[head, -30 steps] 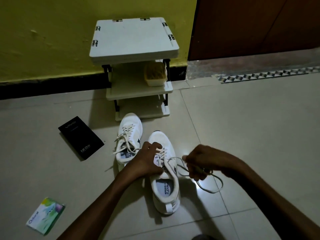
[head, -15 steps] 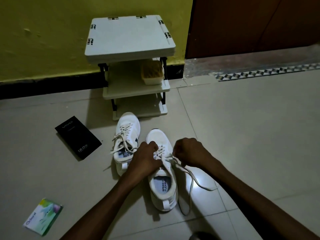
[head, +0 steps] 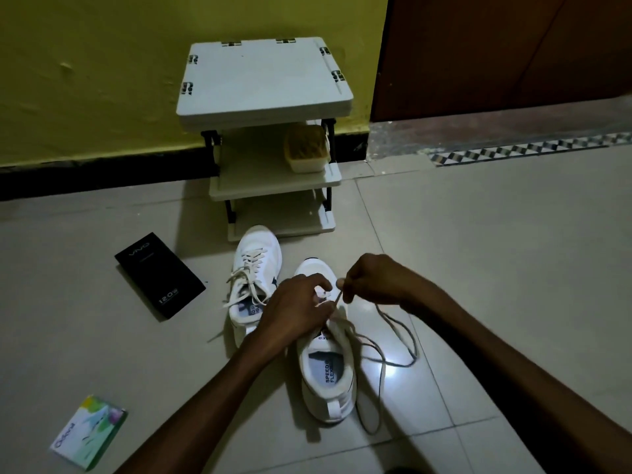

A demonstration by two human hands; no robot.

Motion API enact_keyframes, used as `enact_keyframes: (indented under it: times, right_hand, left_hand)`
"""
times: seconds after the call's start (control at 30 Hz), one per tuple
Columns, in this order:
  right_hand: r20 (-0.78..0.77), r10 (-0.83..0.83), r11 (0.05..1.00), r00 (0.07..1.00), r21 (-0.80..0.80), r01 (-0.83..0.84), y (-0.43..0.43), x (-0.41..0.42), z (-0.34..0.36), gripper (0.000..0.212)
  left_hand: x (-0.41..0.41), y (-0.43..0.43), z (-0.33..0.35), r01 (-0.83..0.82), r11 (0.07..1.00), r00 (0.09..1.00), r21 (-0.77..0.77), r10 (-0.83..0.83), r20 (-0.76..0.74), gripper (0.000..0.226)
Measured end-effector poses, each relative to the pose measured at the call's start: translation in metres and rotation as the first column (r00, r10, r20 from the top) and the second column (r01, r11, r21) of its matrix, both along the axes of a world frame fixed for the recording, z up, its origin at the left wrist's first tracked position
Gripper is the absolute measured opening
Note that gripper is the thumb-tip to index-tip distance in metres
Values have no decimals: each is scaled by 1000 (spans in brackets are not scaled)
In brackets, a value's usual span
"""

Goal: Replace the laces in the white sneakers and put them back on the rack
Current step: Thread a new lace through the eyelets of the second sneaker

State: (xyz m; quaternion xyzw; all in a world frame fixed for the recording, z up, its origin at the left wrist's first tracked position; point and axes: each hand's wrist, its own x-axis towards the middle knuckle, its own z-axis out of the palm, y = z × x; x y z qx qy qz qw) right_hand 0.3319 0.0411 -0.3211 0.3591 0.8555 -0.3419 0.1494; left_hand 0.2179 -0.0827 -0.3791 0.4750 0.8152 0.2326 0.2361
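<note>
A black box (head: 160, 275) lies flat on the pale tiled floor (head: 496, 251). A small green and white packet (head: 89, 432) lies nearer, to the left. Behind stand a yellow wall (head: 102, 80) and a brown door (head: 496, 53).

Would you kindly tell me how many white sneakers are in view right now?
2. The left sneaker stands on the floor just before the rack; the right sneaker sits beside it, nearer the camera, under the left hand. None shows on the rack's shelves.
</note>
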Motion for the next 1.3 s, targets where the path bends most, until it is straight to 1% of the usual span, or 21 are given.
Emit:
enact_keyframes:
  times: [0.07,0.13,0.27,0.3,0.37,0.43,0.47,0.5,0.57,0.63,0.7,0.77,0.83,0.9,0.93,1.0,1.03,1.1,1.17,1.2,1.3]
  right_hand:
    - [-96,-27,999,995,-43,23,1,4,23,32]
    - [-159,-33,998,987,-63,23,3,10,39,27]
    - [-185,-23,999,982,-53,14,4,19,49,18]
    - [-195,-26,998,980,-57,16,4,20,49,18]
    - [-214,-38,998,976,-59,26,3,20,47,18]
    - [-231,-66,997,971,-64,53,3,20,47,20]
    - [-240,-78,995,968,-73,62,4,19,47,20]
    - [-246,-85,994,966,-83,66,5,19,46,20]
    - [-237,-74,996,969,-72,59,7,21,43,19]
    - [-172,-37,999,984,-25,33,11,24,32,17]
    - [-59,3,1000,998,9,-3,13,29,15,11]
    - [58,31,999,998,35,-33,14,36,-5,10]
    - [143,61,997,988,34,-66,14,42,-22,15]
    - [146,55,998,988,-21,-53,13,46,-31,16]
    - [112,43,998,993,-49,-37,13,47,-34,14]
    - [-22,-26,992,999,-128,23,11,46,-33,10]
    - [-109,-99,977,989,-201,76,9,44,-30,8]
    - [-245,-285,911,927,-369,183,2,38,-25,7]
    - [-305,-442,832,844,-492,258,-4,31,-22,8]
    - [-321,-499,797,805,-535,280,-6,28,-22,8]
    - [-335,-613,714,715,-622,321,-12,22,-23,9]
  left_hand:
    - [-2,7,6,29,1000,997,9,-29,75,15]
    - [-8,14,10,59,997,993,42,-63,95,20]
    - [-21,21,33,38,985,961,169,-83,262,11]
    - [-24,22,39,79,984,948,159,-123,292,11]
    - [-26,21,45,233,970,910,63,-241,339,18]
    - [-23,19,44,385,922,878,-35,-354,323,18]
    - [-20,18,41,381,924,882,-36,-352,313,14]
    - [-18,18,39,316,949,899,-14,-295,323,13]
    - [-17,19,40,90,995,920,49,-102,379,15]
    - [-21,23,47,-77,991,894,108,21,447,18]
    - [-24,27,59,-186,971,842,151,78,534,21]
    - [-26,29,70,-249,950,805,190,94,585,21]
    - [-26,30,76,-279,939,778,202,97,621,21]
    - [-27,31,77,-279,940,771,197,97,630,20]
    - [-27,31,75,-267,945,778,189,96,621,20]
    - [-25,30,70,-245,955,783,167,93,615,17]
    - [-24,29,67,-243,958,785,153,102,611,19]
    - [-21,26,60,-240,965,826,107,145,544,30]
    - [-19,22,51,-233,971,869,61,180,462,39]
    - [-18,20,46,-225,974,872,38,184,453,40]
    - [-15,11,31,-175,984,836,-33,166,523,34]
